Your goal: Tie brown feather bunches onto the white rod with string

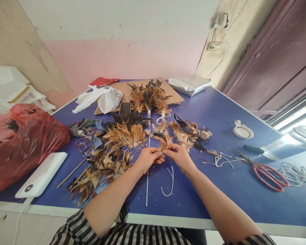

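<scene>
Between my two hands, over the middle of the blue table (188, 204), is a small bunch of brown and black feathers (164, 140). My left hand (151, 158) pinches its lower end from the left, and my right hand (177, 156) grips it from the right with thumb and fingers closed. A short piece of white string (171, 185) lies just below the hands. Loose orange-brown feathers (126, 134) are heaped to the left, with mottled feathers (99, 168) nearer me. More feathers (190, 132) lie to the right. Behind them, tied feather bundles (148, 97) rest on cardboard (170, 93).
At the right lie red-handled scissors (269, 177), tangled white string (295, 173), a roll of tape (243, 131) and a clear jar (290, 143). On the left are a red plastic bag (40, 136), a white power bank (42, 175) and a stick (71, 173). A phone (125, 108) lies behind the feathers.
</scene>
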The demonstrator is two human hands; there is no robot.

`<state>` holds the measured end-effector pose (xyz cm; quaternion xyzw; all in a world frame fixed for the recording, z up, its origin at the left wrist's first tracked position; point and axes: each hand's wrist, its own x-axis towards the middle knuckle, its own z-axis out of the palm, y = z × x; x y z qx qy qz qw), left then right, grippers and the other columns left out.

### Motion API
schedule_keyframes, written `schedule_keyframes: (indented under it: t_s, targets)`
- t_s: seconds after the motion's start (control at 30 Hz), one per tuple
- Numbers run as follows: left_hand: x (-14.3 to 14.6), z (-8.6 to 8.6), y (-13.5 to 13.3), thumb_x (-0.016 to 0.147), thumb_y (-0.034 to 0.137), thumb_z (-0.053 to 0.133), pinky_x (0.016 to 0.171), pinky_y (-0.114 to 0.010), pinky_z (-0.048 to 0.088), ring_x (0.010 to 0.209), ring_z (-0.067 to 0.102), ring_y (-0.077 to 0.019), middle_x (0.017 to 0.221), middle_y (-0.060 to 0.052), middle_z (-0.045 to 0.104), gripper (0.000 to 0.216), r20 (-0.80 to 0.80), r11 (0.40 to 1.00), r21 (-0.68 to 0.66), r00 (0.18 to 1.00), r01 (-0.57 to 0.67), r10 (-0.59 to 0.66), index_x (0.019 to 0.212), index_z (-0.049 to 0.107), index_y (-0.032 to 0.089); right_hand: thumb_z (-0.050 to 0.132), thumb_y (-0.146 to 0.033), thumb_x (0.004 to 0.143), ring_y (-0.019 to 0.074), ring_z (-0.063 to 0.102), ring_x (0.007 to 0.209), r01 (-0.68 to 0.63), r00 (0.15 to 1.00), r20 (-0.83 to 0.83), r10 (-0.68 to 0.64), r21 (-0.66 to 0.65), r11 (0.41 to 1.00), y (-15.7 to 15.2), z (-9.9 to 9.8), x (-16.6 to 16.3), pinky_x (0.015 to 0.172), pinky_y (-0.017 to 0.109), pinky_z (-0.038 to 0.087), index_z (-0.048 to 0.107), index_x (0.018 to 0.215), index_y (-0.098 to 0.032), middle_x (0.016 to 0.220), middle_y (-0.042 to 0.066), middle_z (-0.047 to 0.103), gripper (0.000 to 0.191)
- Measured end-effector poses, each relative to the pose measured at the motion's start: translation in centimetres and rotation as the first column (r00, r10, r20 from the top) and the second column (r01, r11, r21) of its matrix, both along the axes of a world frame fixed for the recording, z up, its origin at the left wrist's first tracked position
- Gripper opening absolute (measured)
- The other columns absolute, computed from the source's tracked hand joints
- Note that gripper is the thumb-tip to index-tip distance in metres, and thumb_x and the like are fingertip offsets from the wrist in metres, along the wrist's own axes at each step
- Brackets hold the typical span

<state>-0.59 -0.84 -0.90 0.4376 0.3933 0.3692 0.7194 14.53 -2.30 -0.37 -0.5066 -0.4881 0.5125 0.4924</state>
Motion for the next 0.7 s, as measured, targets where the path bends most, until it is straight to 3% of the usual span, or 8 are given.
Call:
schedule_keyframes:
  t_s: [0.2,0.47,0.7]
  targets:
    - [-0.17,0.18,0.01,0.063,0.031,0.070,0.053,-0.018,0.046,0.060,0.061,-0.0101,0.075,-0.009,0.066,0.027,-0.014,0.997,-0.021,0.997,0.075,-0.075,0.077,0.066,0.008,0.069,-0.034,0.061,0.0100,0.047,0.057,0.007,1.000,0.010,-0.007,0.051,0.999,0.14,-0.37,0.06,0.060,0.025,0.038,0.058,0.064,-0.016,0.059,-0.003,0.055,0.022]
    - [-0.33,0.48,0.04,0.061,0.033,0.071,0.049,-0.018,0.045,0.051,0.056,-0.0085,0.062,-0.006,0.063,0.027,-0.089,0.993,0.059,0.991,0.106,-0.101,0.069,0.064,0.009,0.068,-0.037,0.062,0.0105,0.050,0.055,-0.111,0.993,0.034,0.111,-0.013,0.994,-0.18,0.49,0.19,0.053,0.024,0.038,0.065,0.076,-0.015,0.064,0.001,0.062,0.026]
    - [-0.36,0.51,-0.03,0.061,0.035,0.070,0.046,-0.018,0.044,0.049,0.056,-0.0083,0.063,-0.005,0.063,0.028,-0.090,0.984,0.065,0.983,0.166,-0.160,0.071,0.063,0.009,0.066,-0.031,0.065,0.0148,0.057,0.064,-0.089,0.996,0.011,0.089,0.052,0.995,-0.16,0.09,0.07,0.065,0.030,0.045,0.068,0.080,-0.016,0.071,0.003,0.066,0.021]
